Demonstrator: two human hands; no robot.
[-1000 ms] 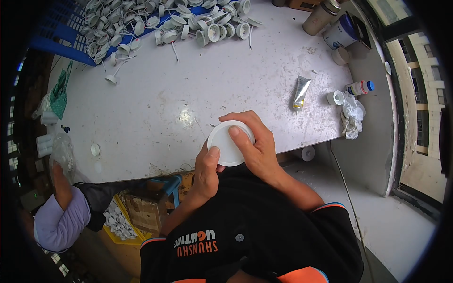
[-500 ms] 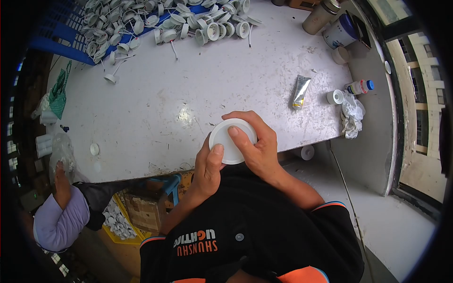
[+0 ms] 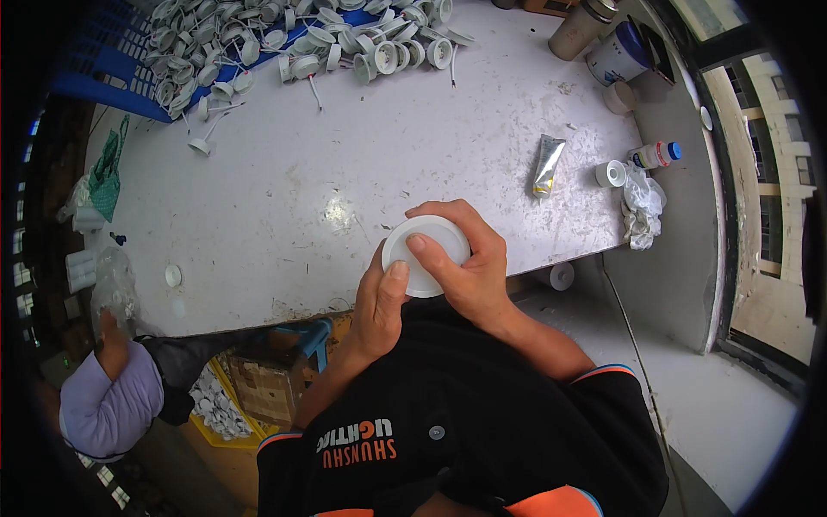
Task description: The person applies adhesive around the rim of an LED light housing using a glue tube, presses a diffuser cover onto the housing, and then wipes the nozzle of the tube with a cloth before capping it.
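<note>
A round white lamp part with a raised rim and a flat disc face (image 3: 438,258) is held between both hands, just off the table's front edge. My left hand (image 3: 380,302) grips its left side, thumb on the lower left of the face. Around the right and far side wraps my right hand (image 3: 469,267), its thumb pressed flat on the disc. The underside of the part and most of my fingertips are hidden. Nearest on the tabletop to my right hand lies a silver tube with a yellow end (image 3: 548,166).
Many small white lamp parts with wires (image 3: 345,43) lie in and beside a blue basket (image 3: 112,73) at the far left. A white ring (image 3: 611,174), a blue-capped bottle (image 3: 656,155) and a crumpled plastic bag (image 3: 643,207) stand right. A co-worker's arm (image 3: 112,388) is at left.
My right thumb has slid slightly left across the disc's face. Both hands still hold the part in nearly the same place.
</note>
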